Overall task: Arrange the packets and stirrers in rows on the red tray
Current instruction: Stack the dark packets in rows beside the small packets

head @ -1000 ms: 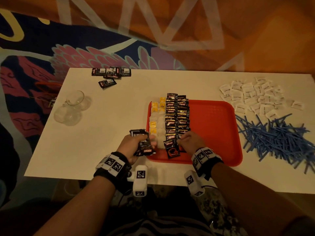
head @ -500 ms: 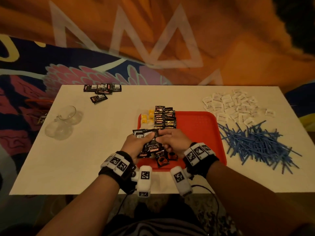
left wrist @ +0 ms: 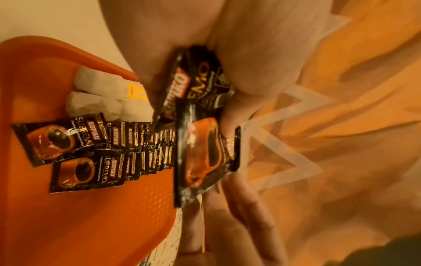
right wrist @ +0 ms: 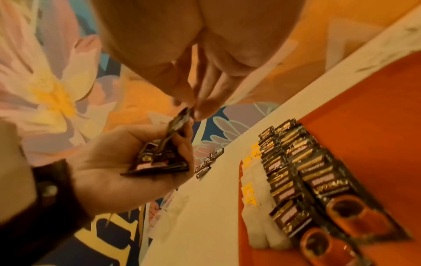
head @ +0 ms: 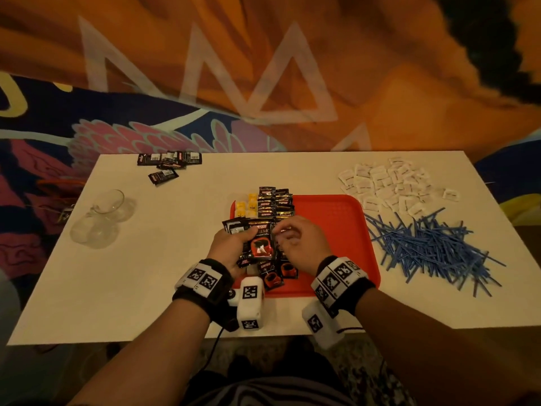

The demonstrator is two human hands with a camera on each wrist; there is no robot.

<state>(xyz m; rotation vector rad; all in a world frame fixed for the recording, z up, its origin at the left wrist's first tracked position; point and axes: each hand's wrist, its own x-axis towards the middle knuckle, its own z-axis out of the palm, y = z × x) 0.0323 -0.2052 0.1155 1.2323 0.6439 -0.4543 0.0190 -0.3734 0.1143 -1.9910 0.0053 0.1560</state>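
Note:
The red tray (head: 336, 230) lies mid-table with rows of black coffee packets (head: 276, 202) and yellow-tagged tea bags (head: 247, 206) along its left side. My left hand (head: 234, 244) grips a fanned stack of black coffee packets (head: 259, 244) above the tray's near-left corner. My right hand (head: 295, 238) pinches the top edge of one packet in that stack; the right wrist view shows thumb and finger closed on the packet corner (right wrist: 185, 112). In the left wrist view the held packets (left wrist: 202, 144) hang over the tray rows (left wrist: 145, 142).
White sachets (head: 386, 186) are heaped at the back right, with a pile of blue stirrers (head: 433, 247) in front of them. More black packets (head: 169, 161) lie at the back left. Two clear glasses (head: 102, 218) stand at the left edge.
My right hand left the tray rows and came up to the stack. My left hand moved right with the stack, over the tray's near-left corner.

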